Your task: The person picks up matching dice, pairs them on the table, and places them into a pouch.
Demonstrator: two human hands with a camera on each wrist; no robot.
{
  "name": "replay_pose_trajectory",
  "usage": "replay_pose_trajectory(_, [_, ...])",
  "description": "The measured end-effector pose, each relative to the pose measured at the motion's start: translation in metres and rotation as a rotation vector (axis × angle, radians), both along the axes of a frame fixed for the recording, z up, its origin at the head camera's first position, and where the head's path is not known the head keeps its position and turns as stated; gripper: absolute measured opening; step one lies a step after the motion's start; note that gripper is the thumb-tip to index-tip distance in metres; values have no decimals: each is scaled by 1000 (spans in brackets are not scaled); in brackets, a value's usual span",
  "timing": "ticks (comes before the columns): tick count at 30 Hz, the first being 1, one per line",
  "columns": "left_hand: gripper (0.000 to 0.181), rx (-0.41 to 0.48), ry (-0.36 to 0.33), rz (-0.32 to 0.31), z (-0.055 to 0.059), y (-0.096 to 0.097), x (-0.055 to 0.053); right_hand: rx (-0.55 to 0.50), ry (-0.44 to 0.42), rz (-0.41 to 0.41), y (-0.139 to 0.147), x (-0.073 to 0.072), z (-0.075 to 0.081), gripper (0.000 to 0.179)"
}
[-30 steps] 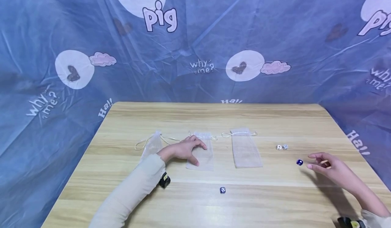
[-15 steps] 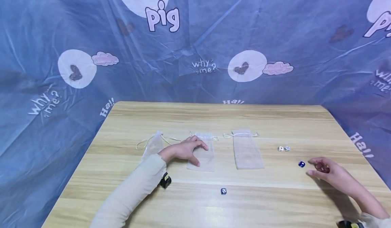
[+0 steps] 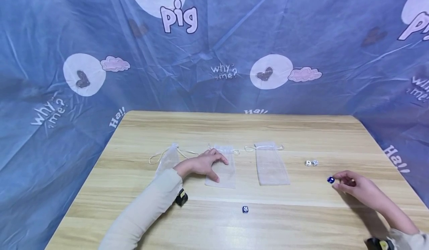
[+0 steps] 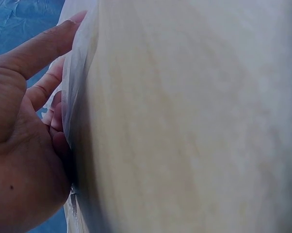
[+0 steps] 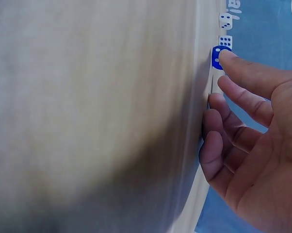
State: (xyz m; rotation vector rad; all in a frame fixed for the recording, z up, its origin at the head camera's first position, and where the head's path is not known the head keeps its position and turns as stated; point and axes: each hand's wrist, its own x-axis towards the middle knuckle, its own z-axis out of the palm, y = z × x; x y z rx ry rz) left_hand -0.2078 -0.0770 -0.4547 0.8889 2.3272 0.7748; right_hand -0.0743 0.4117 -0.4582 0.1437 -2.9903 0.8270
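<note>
My left hand [image 3: 202,164] rests on the middle sheer white drawstring bag [image 3: 226,177], thumb and fingers spread apart. In the left wrist view, gauzy bag fabric [image 4: 83,63] lies along its fingertips. At the right, my right hand [image 3: 360,188] reaches to a dark blue die [image 3: 330,180], its thumb and index finger just beside the die and still apart. In the right wrist view the thumb tip overlaps part of the blue die [image 5: 216,57]; the other fingers are loosely bent and hold nothing. Two white dice [image 3: 311,163] lie just beyond, side by side.
Another white drawstring bag [image 3: 272,166] lies flat right of the middle one. A third bag [image 3: 168,160] is at the left, partly covered by the left forearm. A second blue die [image 3: 245,209] sits toward the front of the wooden table [image 3: 187,127]. A blue printed cloth [image 3: 214,37] hangs behind.
The right hand has moved left, up to the blue die, and its thumb and index finger have come closer together. The left hand stays in place on the middle bag.
</note>
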Motion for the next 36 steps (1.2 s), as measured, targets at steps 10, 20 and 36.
replay_pose_trajectory(10, [64, -18, 2, 8, -1, -2, -2, 8, -37, 2, -8, -7, 4, 25])
replay_pose_trajectory(20, [63, 3, -6, 0, -1, -1, -1, 1, -43, -9, -9, -5, 3, 21])
replay_pose_trajectory(36, [64, -4, -4, 5, -3, -1, -1, -96, 2, 138, -78, -2, 57, 14])
